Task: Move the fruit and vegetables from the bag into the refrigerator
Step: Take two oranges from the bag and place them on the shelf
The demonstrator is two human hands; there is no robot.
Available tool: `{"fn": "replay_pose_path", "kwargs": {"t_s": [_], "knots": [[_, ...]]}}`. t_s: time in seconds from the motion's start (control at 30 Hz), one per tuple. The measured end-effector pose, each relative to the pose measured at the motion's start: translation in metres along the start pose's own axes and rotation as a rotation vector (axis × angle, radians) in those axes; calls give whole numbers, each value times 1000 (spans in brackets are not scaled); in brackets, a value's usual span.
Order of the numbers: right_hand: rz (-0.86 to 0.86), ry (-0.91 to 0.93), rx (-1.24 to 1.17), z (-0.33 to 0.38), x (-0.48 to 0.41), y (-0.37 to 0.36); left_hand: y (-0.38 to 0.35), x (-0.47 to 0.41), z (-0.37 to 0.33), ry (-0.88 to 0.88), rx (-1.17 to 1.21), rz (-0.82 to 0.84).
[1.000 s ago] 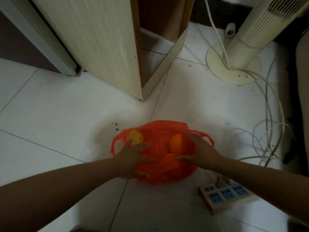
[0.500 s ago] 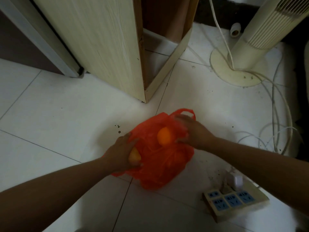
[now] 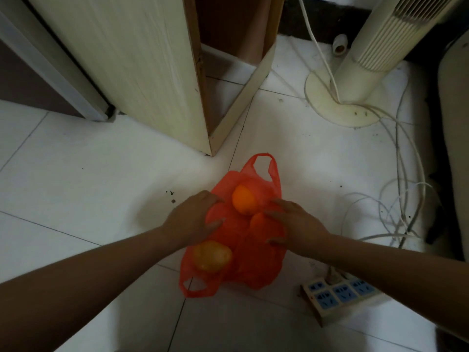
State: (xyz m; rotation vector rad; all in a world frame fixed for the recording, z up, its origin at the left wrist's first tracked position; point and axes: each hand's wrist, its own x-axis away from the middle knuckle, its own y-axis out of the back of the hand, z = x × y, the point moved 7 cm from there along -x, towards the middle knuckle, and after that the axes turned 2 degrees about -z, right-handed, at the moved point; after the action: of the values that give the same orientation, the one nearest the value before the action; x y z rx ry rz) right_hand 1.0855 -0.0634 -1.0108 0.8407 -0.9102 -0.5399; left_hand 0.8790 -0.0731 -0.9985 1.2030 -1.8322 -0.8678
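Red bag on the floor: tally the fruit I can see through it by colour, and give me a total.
Bright orange: 2, a whole orange fruit and a partly covered orange fruit
Dull yellow-orange: 1, the yellow-orange fruit
Total visible: 3; the red bag may hide more.

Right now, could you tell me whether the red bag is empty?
Not empty: the red bag lies on the floor with an orange and a yellowish fruit visible inside it.
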Motion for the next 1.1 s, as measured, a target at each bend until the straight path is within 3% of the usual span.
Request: {"fn": "replay_pose_path", "kwargs": {"t_s": [0.2,0.3,0.4,0.5,0.57,0.67,0.77,0.83,0.93,1.1], "knots": [[79,-9,42,-44,-1,7,-18,5,9,-92,-111,157],[113,-18,78,-59,-5,12,-37,17,23,24,-103,404],[157,8,130,-58,-12,13,-47,30,23,98,-36,512],[216,25,178,-55,-20,13,-50,32,18,117,49,501],[201,39,176,-51,-24,21,-42,24,17,111,36,395],[52,106,115,-31,-27,46,-17,3,9,9,-63,187],[-118,174,-11,-6,-31,62,-1,-18,-11,-170,-152,91],[-134,155,-132,3,-35,57,-5,-29,-21,-231,-186,135],[-93,106,-285,10,-43,41,-20,-43,-19,-153,-209,287],[-19,122,-258,15,-54,26,-37,-37,4,-32,-80,391]]}}
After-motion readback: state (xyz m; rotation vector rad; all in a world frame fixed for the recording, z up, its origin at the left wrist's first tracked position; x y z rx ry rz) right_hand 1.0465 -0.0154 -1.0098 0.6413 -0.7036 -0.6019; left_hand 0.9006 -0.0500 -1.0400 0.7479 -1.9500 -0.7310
